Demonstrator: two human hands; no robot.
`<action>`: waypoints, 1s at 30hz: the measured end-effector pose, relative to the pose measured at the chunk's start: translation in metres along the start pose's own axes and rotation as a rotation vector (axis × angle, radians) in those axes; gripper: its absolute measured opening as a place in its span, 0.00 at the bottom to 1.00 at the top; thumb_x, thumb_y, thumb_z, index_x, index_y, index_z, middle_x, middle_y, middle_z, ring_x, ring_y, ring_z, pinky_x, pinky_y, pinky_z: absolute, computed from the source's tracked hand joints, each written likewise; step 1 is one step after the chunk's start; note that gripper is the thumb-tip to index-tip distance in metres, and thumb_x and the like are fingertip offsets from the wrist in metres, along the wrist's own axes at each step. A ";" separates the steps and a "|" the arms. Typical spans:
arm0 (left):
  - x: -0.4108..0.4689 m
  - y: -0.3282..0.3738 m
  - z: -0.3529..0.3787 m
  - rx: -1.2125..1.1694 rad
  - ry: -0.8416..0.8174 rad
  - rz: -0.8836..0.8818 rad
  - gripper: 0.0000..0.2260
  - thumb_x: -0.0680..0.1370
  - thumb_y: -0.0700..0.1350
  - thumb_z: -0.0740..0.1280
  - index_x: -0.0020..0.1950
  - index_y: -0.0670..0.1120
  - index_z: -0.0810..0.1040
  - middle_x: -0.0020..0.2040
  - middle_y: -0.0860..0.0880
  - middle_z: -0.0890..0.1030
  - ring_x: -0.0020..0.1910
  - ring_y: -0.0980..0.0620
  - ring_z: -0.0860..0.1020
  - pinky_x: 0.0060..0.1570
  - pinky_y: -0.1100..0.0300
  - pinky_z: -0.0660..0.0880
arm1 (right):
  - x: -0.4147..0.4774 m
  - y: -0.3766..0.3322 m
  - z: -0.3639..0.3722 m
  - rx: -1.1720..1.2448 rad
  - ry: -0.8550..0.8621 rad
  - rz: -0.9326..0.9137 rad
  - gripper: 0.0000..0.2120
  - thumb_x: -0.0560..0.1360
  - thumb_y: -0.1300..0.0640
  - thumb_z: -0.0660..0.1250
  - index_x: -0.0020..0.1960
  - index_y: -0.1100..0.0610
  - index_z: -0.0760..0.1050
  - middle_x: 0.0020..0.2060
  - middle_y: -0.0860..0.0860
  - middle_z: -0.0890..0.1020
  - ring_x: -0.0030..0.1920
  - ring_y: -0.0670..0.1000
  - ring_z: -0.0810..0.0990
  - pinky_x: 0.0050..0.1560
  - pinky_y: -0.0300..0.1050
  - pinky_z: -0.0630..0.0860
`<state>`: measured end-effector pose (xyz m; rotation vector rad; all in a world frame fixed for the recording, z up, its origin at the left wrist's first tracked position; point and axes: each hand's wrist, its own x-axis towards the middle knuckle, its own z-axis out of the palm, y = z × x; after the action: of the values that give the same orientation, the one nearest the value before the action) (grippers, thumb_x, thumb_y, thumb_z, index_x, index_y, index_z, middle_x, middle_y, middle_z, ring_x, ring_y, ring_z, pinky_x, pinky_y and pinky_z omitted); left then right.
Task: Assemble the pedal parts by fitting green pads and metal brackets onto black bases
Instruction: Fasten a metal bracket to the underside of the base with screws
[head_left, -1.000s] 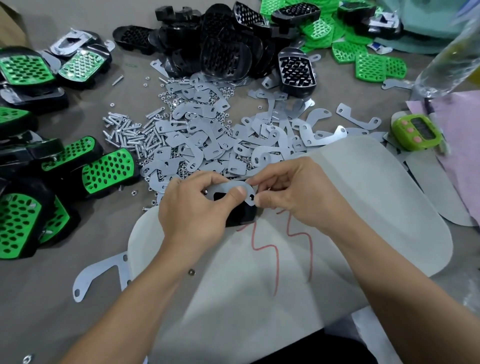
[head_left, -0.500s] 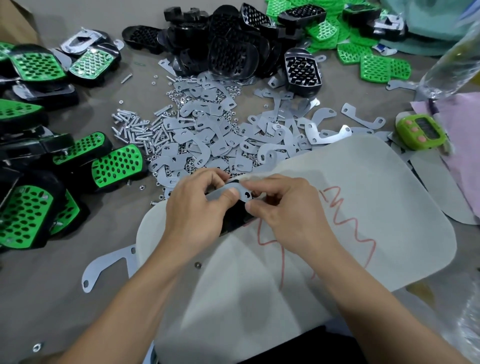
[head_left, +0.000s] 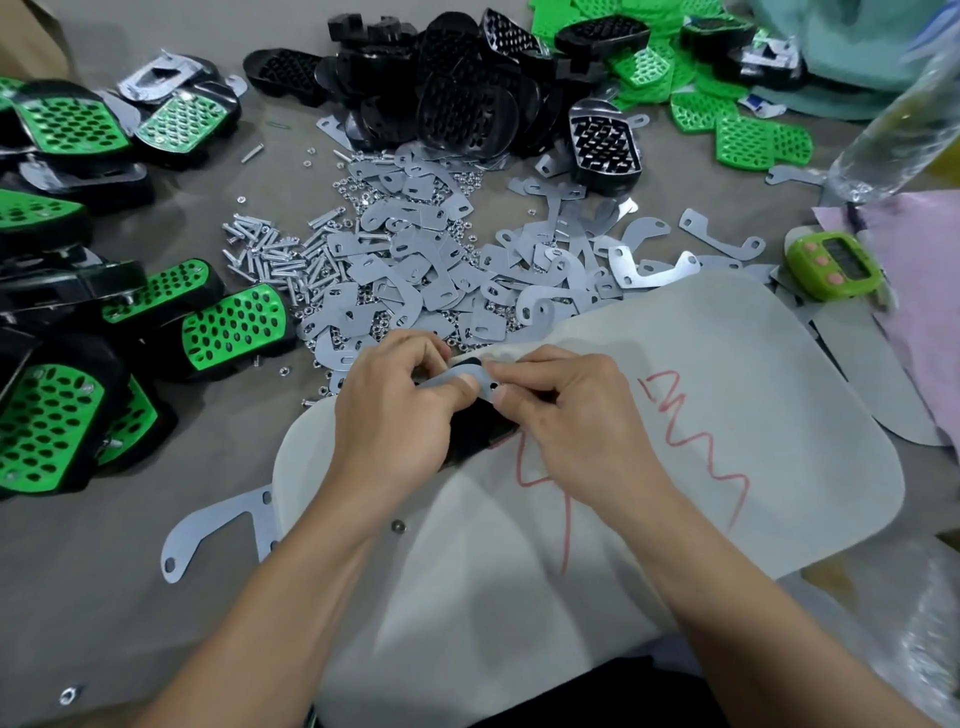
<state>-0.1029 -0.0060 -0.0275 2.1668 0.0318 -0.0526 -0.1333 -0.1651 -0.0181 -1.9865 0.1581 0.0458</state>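
Lying nearest, 1 loose bracket (head_left: 208, 530) sits flat on the table, its end at the left edge of the white sheet (head_left: 727, 338). Just past it both hands meet over the sheet. Left hand (head_left: 389, 421): fingers curled, thumb on top of a metal bracket (head_left: 470, 383), other fingers tucked round behind it. Right hand (head_left: 571, 415): fingers curled, thumb and forefinger pinching the bracket's right end. Neither hand is slack. The bracket lies on top of the black base (head_left: 478, 428), long axis roughly left-right, holed end pointing right at the right thumb. The base is mostly hidden by both hands; only a dark strip shows between them, so I can't tell its long axis. Red scribble (head_left: 691, 452) on the sheet just right of the right hand. Finished pedals (head_left: 228, 327), green face up, stacked along the left edge. Beyond the hands: bracket pile (head_left: 415, 270) with nuts mixed in, screws (head_left: 270, 249) at its left. Green timer (head_left: 831, 265) at right. Far side: heap of black bases (head_left: 457, 93), green pads (head_left: 748, 135) to its right.
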 end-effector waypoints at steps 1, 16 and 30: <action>0.000 0.000 0.000 -0.002 0.003 -0.007 0.12 0.65 0.54 0.69 0.33 0.46 0.72 0.46 0.59 0.80 0.50 0.52 0.77 0.44 0.56 0.65 | 0.003 -0.001 -0.003 0.025 -0.033 0.027 0.13 0.75 0.65 0.73 0.54 0.51 0.87 0.39 0.44 0.85 0.40 0.40 0.81 0.45 0.30 0.72; 0.001 0.001 0.005 0.092 0.036 -0.021 0.14 0.70 0.60 0.68 0.34 0.50 0.76 0.44 0.58 0.78 0.50 0.51 0.75 0.44 0.55 0.63 | 0.032 -0.008 -0.023 0.007 -0.241 0.048 0.16 0.69 0.61 0.80 0.43 0.38 0.86 0.37 0.50 0.88 0.26 0.46 0.74 0.34 0.43 0.75; 0.004 -0.006 0.002 0.093 0.051 0.006 0.19 0.75 0.56 0.74 0.30 0.51 0.71 0.45 0.57 0.79 0.48 0.53 0.77 0.41 0.57 0.62 | 0.007 -0.007 -0.006 0.042 0.029 0.124 0.11 0.65 0.62 0.82 0.39 0.48 0.86 0.30 0.49 0.85 0.30 0.52 0.84 0.37 0.46 0.82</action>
<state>-0.0993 -0.0044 -0.0334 2.2608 0.0529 0.0044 -0.1261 -0.1687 -0.0095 -1.9344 0.2982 0.0926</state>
